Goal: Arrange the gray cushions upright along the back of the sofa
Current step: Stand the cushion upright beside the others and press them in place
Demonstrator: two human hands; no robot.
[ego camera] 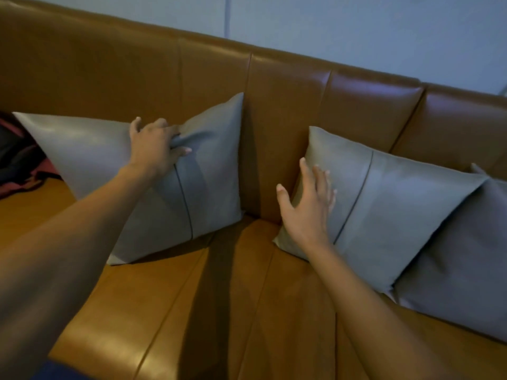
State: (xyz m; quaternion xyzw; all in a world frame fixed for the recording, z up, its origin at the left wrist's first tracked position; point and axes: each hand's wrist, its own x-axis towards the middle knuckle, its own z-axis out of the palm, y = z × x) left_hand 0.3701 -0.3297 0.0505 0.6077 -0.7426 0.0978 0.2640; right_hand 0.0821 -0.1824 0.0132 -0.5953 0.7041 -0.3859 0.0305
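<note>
Three gray cushions lean upright against the backrest of a brown leather sofa (288,111). My left hand (153,149) pinches the top edge of the left gray cushion (90,157), creasing its cover. My right hand (310,207) lies flat and open on the left part of the middle gray cushion (397,209), fingers spread. The right gray cushion (466,264) stands partly behind the middle one and runs off the frame's right edge. A gap of bare backrest separates the left and middle cushions.
A dark red and black bundle of cloth (19,165) lies on the seat at the far left, behind the left cushion. The sofa seat (219,311) stretches toward me. A pale wall (356,28) rises behind the backrest.
</note>
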